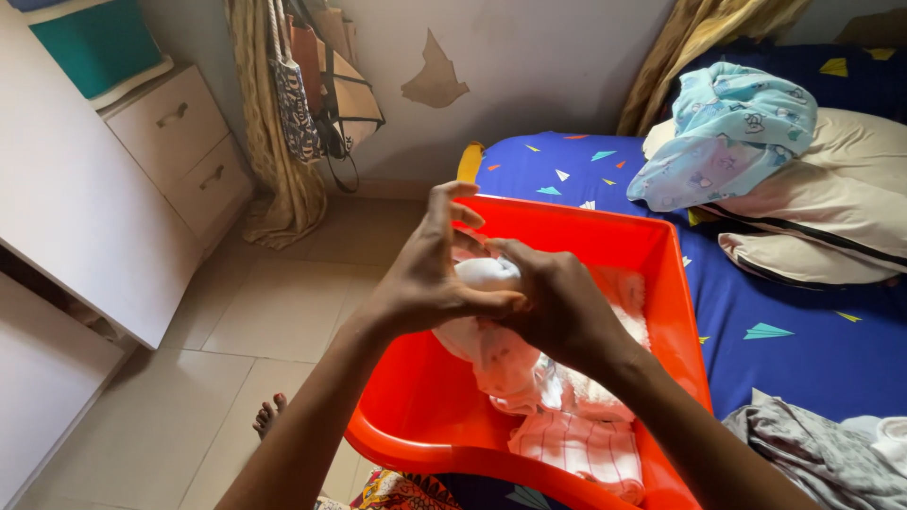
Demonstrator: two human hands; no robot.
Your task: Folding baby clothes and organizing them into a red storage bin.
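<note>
1. While both hands work above the red plastic tub [661, 283], head view shows left hand [420, 279] and right hand [562, 307] meeting on a small white rolled cloth [487, 274], held up over the tub's middle.
2. Left hand: thumb + lower fingers pinched shut on the roll's left end; index and middle finger stick up, loose, off the fabric. Right hand: curled closed over the roll's right side, back of hand to cam, so fingertip contact can't be seen.
3. Pale pink/white fabric [501, 364] hangs from under the hands into the tub; can't tell if it's the same piece as the roll or a separate one.
4. More in tub: pink-checked white cloth [581, 444] near the front rim, w/ other light laundry beside it.
5. Doing it well, my read: keep the pinch tight on the roll's end so it doesn't unwind; bring the spare left fingers down for more hold; keep the bundle over the tub so anything slipping lands inside, not on the tiled floor [274, 321].
6. Surroundings: tub rests on the blue bed sheet [803, 359] w/ triangle print; pillows [841, 208] w/ light blue cloth [727, 132] on top lie far right; grey garment [812, 453] at bottom right; white drawer unit [179, 142] to the left.
</note>
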